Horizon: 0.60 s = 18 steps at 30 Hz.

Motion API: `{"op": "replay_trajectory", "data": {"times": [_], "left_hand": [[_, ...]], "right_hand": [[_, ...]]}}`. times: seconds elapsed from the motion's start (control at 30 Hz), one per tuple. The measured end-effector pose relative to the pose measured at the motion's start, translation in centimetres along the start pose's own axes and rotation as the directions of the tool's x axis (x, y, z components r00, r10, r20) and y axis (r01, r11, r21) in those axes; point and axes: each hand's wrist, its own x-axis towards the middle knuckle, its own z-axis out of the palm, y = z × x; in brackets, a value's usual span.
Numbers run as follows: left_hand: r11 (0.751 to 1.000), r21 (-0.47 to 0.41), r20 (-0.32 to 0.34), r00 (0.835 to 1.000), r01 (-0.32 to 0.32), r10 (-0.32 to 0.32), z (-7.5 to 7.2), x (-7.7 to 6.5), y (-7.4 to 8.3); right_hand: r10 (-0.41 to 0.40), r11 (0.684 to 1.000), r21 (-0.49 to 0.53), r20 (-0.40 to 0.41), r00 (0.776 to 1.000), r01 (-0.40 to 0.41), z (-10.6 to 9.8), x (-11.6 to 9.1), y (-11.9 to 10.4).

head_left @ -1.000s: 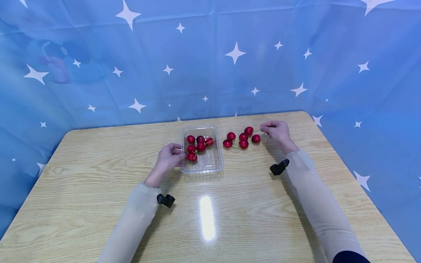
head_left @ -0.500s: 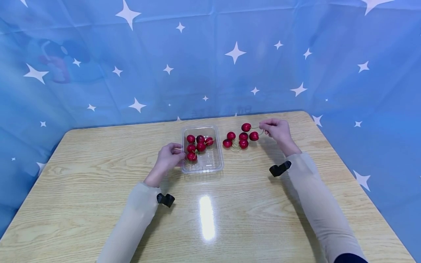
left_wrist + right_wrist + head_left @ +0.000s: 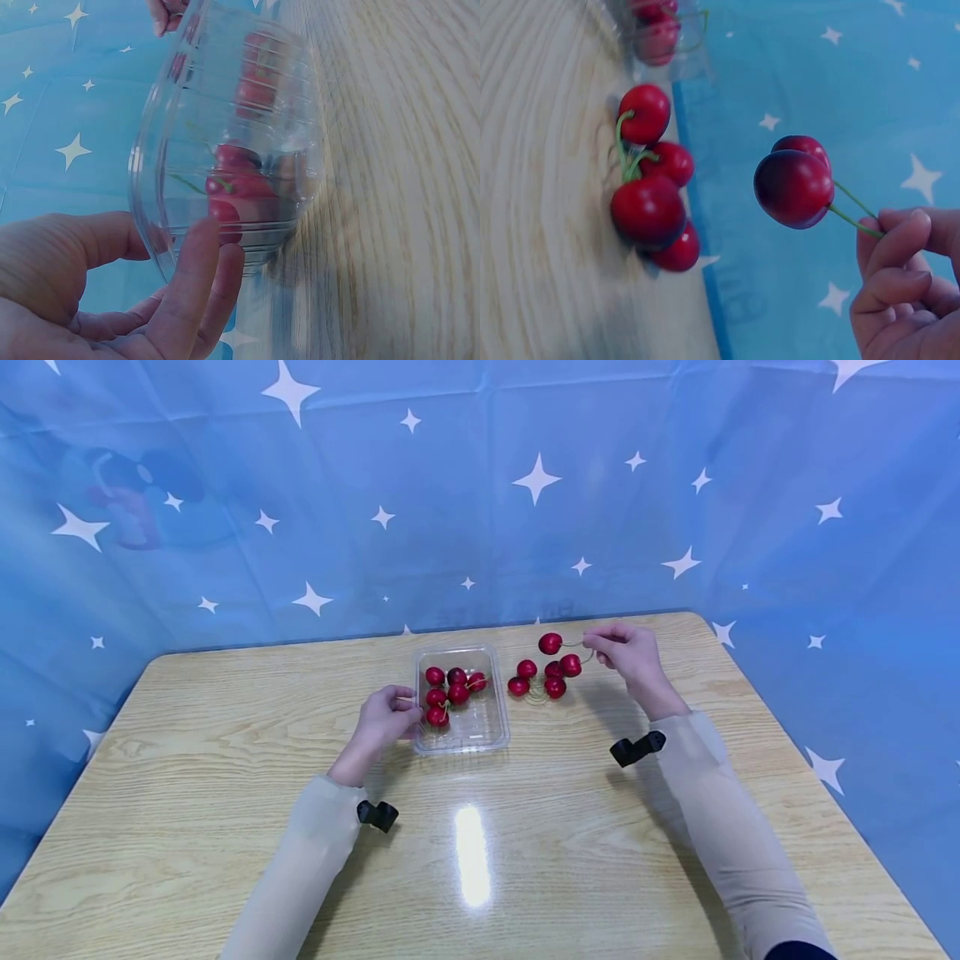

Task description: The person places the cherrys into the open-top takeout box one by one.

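My left hand (image 3: 386,718) pinches the left wall of a clear plastic container (image 3: 483,737); in the left wrist view the thumb lies at the rim and the fingers against the outer side. Several red cherries (image 3: 458,695) with green stems lie inside it. To the right, my right hand (image 3: 630,660) holds a pair of cherries (image 3: 793,189) by their thin stems between thumb and fingertips. The pair hangs in the air, to the left of the fingers. Below and beside it a small group of cherries (image 3: 649,212) rests on the table, their stems bunched together.
The wood-grain table (image 3: 225,860) reaches back to a blue curtain (image 3: 480,510) with white stars. The table's rear edge runs close behind the container and the loose cherries. A black wrist camera (image 3: 637,748) sits on each sleeve.
My right hand has raised the two cherries by their stems from the right end of the group and shifted them slightly left. The left hand and the container have stayed in place.
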Motion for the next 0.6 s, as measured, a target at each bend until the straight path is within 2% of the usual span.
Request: {"op": "replay_trajectory", "data": {"times": [0.3, 0.6], "left_hand": [[1.0, -0.008, -0.001, 1.0, -0.005, 0.005, 0.0, -0.1, 0.2], [1.0, -0.012, 0.003, 1.0, -0.003, 0.004, -0.1, -0.2, 0.3]], "right_hand": [[-0.05, 0.999, -0.007, 0.058, 0.997, 0.051, 1.4, -1.7, -1.9], [-0.098, 0.995, 0.021, 0.115, 0.989, 0.096, 3.2, -2.6, -2.4]]}}
